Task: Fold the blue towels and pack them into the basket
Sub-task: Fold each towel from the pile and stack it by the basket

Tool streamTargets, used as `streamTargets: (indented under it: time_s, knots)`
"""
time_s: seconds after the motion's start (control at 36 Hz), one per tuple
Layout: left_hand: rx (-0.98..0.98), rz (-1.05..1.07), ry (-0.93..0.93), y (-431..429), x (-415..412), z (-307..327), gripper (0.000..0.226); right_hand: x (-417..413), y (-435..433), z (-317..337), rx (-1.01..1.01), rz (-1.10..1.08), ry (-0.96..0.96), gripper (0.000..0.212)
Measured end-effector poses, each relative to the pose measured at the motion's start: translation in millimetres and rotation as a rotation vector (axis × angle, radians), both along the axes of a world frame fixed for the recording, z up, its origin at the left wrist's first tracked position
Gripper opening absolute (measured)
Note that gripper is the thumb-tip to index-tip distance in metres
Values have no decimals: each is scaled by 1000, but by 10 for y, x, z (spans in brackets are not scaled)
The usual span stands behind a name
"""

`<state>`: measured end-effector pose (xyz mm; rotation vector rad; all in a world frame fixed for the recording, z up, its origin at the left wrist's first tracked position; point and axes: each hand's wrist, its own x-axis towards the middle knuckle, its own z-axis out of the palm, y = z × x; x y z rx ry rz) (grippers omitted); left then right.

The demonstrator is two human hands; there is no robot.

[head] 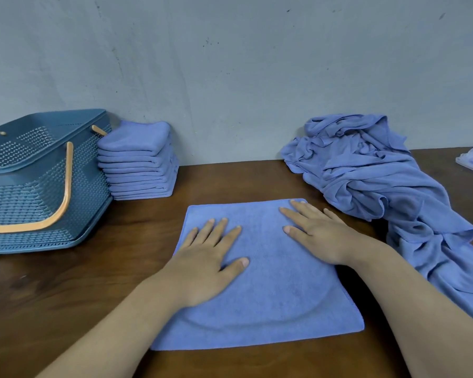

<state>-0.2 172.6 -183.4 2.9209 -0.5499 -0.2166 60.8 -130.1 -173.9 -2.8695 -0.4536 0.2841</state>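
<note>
A blue towel (271, 282) lies spread flat mid-worktop (115, 257), its near edge close to the person. The left hand (208, 260) and right hand (314, 233) both rest palm-down on it, fingers straight and spread, gripping nothing. Bare wood shows left of the towel and between it and the wall (230, 77). On the right, a heap of unfolded towels (372, 175) trails toward the near edge, just beside the right forearm. On the far left stands the basket (25, 205), lid (38, 137) on, contents hidden; a stack of folded towels (139, 165) touches its right side.
</note>
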Motion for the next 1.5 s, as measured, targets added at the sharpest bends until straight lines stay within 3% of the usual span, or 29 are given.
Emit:
streamTargets:
  time_s: [0.06, 0.17, 0.28, 0.42, 0.61, 0.69, 0.81, 0.89, 0.97, 1.11, 1.5]
  knots:
    - [-50, 16, 29, 12, 54, 60, 80, -25, 24, 18, -22, 2, -41, 61]
    - [-111, 67, -97, 15, 288, 189, 74, -110, 149, 58, -6, 81, -291, 51]
    - [-51, 109, -45, 90, 454, 63, 77, -157, 327, -9, 17, 159, -192, 63]
    - [-86, 217, -3, 311, 580, -15, 93, -25, 192, -51, 25, 59, -94, 85]
    - [-99, 263, -15, 429, 773, 11, 93, 117, 143, -100, 70, -30, -79, 92]
    - [-136, 244, -60, 404, 771, 48, 84, 124, 129, -83, 96, -44, -108, 85]
    - [-200, 218, -268, 368, 541, 177, 58, 6, 137, 44, 33, -40, -194, 70]
    - [-286, 134, -201, 175, 251, 335, 52, -215, 284, 196, 71, 2, -175, 70]
    - [-198, 56, -66, -61, -107, 295, 61, -508, 549, 283, 110, 75, -69, 69]
    - [-56, 39, -59, -37, -492, 49, 69, -985, 680, 115, -37, 127, -12, 73]
    - [-12, 103, -82, 297, -809, -57, 104, -1512, 47, -148, -24, -66, -159, 94]
